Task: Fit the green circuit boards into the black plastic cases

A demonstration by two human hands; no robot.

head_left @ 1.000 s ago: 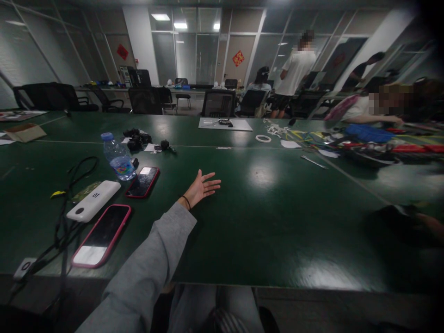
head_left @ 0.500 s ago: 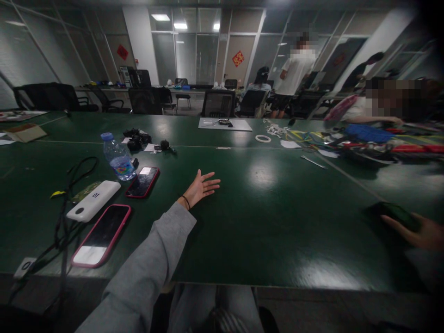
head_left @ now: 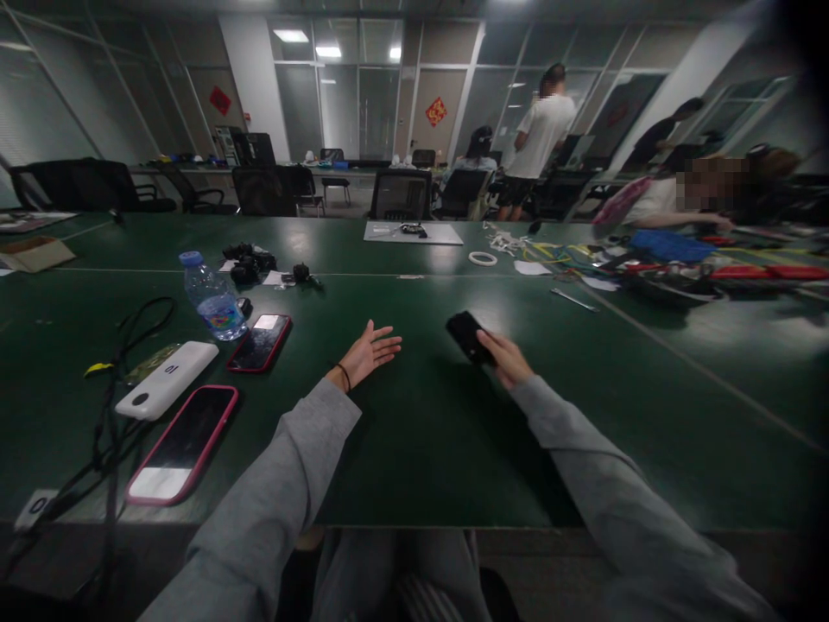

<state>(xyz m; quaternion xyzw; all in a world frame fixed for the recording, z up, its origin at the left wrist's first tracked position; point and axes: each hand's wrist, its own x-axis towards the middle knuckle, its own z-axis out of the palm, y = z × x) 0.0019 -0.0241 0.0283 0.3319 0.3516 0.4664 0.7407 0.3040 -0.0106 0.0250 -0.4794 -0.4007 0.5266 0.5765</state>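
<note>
On the green surface (head_left: 414, 449), the bottle (head_left: 212, 298) stands left, beyond two phones. The right hand's (head_left: 509, 358) fingers grip a dark object (head_left: 471, 338) near the middle; the left hand's (head_left: 368, 352) fingers spread wide, empty.

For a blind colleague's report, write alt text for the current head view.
A right hand holds a dark, flat object over a green table, while the open left hand is empty. To the left are two phones, a white device and a water bottle.
</note>
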